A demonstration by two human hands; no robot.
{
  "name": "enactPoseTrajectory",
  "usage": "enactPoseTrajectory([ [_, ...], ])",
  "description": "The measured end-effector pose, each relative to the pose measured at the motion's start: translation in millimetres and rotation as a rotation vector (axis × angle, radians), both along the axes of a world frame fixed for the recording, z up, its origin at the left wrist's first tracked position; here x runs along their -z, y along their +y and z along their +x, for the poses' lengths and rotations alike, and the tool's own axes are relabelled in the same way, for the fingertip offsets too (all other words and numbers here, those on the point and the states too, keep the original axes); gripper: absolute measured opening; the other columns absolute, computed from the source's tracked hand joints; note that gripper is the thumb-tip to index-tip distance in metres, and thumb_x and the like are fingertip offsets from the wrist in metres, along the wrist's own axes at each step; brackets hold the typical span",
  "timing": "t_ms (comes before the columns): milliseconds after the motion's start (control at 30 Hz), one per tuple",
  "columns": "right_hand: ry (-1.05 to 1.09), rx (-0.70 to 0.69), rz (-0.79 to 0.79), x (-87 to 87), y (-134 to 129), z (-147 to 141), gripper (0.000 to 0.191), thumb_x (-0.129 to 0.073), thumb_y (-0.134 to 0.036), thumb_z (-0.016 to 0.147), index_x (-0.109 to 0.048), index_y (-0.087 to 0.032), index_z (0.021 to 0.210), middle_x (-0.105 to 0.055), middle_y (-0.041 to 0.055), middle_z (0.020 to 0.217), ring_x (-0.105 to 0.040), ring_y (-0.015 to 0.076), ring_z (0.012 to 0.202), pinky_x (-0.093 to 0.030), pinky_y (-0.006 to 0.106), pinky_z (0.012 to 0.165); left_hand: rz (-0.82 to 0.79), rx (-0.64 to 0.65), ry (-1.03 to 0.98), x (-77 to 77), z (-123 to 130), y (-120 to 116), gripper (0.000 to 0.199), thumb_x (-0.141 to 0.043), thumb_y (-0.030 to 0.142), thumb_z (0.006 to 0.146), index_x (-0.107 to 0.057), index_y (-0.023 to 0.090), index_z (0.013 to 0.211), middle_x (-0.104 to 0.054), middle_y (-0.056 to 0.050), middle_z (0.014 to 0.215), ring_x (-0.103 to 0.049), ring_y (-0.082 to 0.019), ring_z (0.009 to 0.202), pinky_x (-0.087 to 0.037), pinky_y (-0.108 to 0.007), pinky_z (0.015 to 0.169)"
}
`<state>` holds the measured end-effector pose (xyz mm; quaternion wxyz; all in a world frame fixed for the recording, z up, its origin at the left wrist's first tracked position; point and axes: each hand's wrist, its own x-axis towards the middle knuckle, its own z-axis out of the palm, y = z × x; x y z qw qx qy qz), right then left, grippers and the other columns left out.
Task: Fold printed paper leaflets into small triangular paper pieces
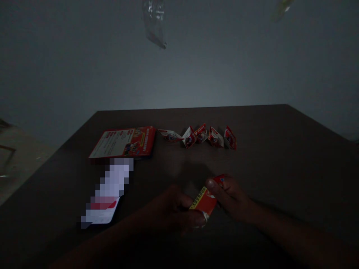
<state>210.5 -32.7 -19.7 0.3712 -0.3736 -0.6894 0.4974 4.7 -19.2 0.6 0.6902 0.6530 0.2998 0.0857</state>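
A small red packet (209, 201) with a yellow printed band is held between both hands above the near part of the table. My left hand (178, 209) pinches its lower left end, the thumb near the band. My right hand (232, 196) grips the upper right end with the thumb on top. Beyond the hands, several folded red and white paper pieces stand in a row, among them one at the left (170, 135) and one at the right (230, 138). The light is dim, and the fingers beneath the packet are partly hidden.
On the dark table (266, 157), a red and white printed box or booklet (123, 142) lies at the back left. A lit phone (105, 215), partly pixelated, is in front of it. Clear plastic (155, 22) shows against the grey wall (218, 56).
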Motion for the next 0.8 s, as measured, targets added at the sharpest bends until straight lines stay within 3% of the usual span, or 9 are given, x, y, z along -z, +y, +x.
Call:
enactPoseTrajectory([
  [300,0.019,0.042,-0.051,5.6,0,-2,0.053,-0.030,-0.045,0.096,-0.047,-0.015,0.055,-0.035,-0.0051,0.046,-0.034,0.0062,0.041,-0.025,0.019,0.040,0.087,-0.090,0.017,15.2,-5,9,0.049,-0.070,0.051,0.067,-0.051,0.013,0.044,-0.035,0.007,0.040,-0.027,-0.004,0.037,-0.018,-0.022,0.039],
  [500,0.020,0.074,-0.034,8.2,3,0,0.053,-0.033,-0.045,0.095,-0.044,-0.016,0.053,-0.036,-0.0053,0.044,-0.035,0.0058,0.040,-0.025,0.018,0.040,0.115,-0.146,-0.055,22.1,-6,9,0.051,-0.069,0.049,0.069,-0.044,0.014,0.041,-0.030,0.008,0.040,-0.025,-0.004,0.037,-0.017,-0.021,0.039],
  [600,-0.003,0.075,-0.035,7.8,8,2,0.053,-0.034,-0.045,0.094,-0.044,-0.016,0.052,-0.040,-0.0044,0.044,-0.037,0.0060,0.040,-0.027,0.018,0.040,0.165,-0.141,-0.005,14.3,-4,7,0.040,-0.061,0.046,0.077,-0.053,0.013,0.056,-0.040,0.006,0.047,-0.035,-0.005,0.043,-0.022,-0.018,0.041],
  [700,-0.031,0.024,-0.008,5.5,9,4,0.051,-0.035,-0.046,0.094,-0.048,-0.015,0.055,-0.044,-0.0032,0.047,-0.041,0.0068,0.043,-0.030,0.019,0.042,0.252,-0.142,0.004,6.0,-1,7,0.028,-0.060,0.039,0.080,-0.062,0.012,0.074,-0.056,0.001,0.064,-0.050,-0.009,0.058,-0.035,-0.017,0.052],
  [800,0.032,-0.042,-0.087,3.3,4,4,0.050,-0.037,-0.048,0.092,-0.047,-0.016,0.055,-0.042,-0.0035,0.048,-0.039,0.0068,0.044,-0.028,0.019,0.042,0.145,-0.063,0.023,4.5,1,9,0.031,-0.055,0.038,0.084,-0.064,0.011,0.075,-0.059,0.000,0.063,-0.054,-0.009,0.056,-0.039,-0.017,0.052],
])
